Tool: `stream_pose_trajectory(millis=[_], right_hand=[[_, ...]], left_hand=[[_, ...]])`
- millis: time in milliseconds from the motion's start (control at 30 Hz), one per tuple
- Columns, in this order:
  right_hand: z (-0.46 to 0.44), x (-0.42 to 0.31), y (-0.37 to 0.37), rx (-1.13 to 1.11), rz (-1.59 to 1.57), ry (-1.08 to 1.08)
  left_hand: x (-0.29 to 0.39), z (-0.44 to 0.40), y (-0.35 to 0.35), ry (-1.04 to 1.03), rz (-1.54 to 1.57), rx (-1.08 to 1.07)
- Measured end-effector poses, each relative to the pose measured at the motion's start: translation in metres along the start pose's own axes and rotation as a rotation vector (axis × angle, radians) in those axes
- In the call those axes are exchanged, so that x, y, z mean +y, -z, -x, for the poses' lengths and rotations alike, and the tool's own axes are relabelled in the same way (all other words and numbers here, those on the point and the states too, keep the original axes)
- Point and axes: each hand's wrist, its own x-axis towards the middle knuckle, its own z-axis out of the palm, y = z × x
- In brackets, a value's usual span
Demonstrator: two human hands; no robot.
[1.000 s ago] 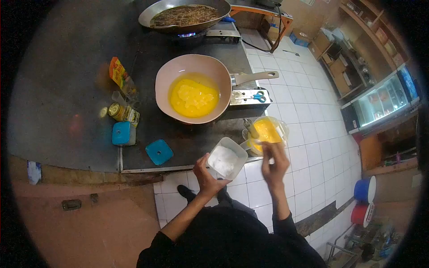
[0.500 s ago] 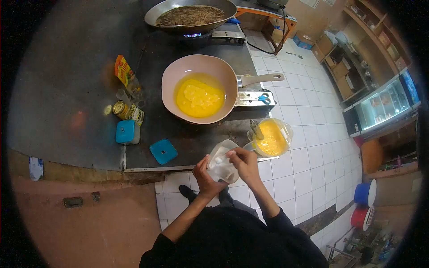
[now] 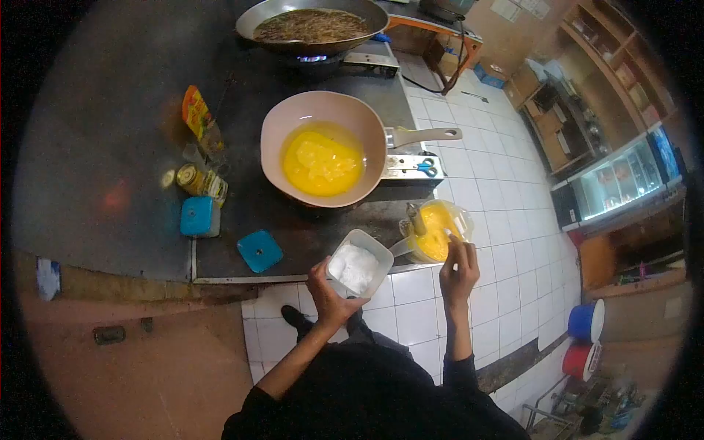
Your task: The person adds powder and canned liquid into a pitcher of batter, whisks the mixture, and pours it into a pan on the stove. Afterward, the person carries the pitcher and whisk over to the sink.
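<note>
One hand, the left, grips a tub; the right hand pinches something white.

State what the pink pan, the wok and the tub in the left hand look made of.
Pink pan: probably coated metal, smooth, with a soft glint inside. Wok: seemingly bare metal, greyish with a shiny rim. Tub: likely plastic, cloudy and translucent, with thin walls.

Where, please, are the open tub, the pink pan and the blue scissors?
Open tub (image 3: 383, 268), head view: inner right wall.
Pink pan (image 3: 271, 143), head view: inner left wall.
Blue scissors (image 3: 426, 168), head view: handle loops.
</note>
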Motion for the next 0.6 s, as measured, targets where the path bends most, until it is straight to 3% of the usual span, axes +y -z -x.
stream_pose_trajectory(millis=[33, 133, 233, 367, 433, 533, 600], right_hand=[[0.0, -0.017, 0.003, 0.083, -0.049, -0.006], [0.014, -0.071, -0.014, -0.153, -0.334, -0.02], [0.018, -0.136, -0.053, -0.502, -0.256, 0.422], [0.034, -0.182, -0.101, -0.559, -0.457, 0.345], [0.047, -0.187, -0.141, -0.534, -0.524, 0.307], [0.057, -0.204, -0.19, -0.724, -0.294, 0.406], [0.073, -0.21, -0.212, -0.74, -0.302, 0.455]], left_hand=[[-0.002, 0.001, 0.002, 0.012, -0.008, 0.006], [-0.012, 0.002, 0.014, 0.062, 0.008, 0.034], [-0.03, 0.007, 0.035, 0.069, 0.017, 0.121], [-0.077, 0.023, 0.077, 0.333, 0.038, 0.276], [-0.103, 0.028, 0.107, 0.404, -0.12, 0.412], [-0.149, 0.037, 0.152, 0.415, -0.133, 0.529], [-0.184, 0.034, 0.169, 0.43, -0.127, 0.527]])
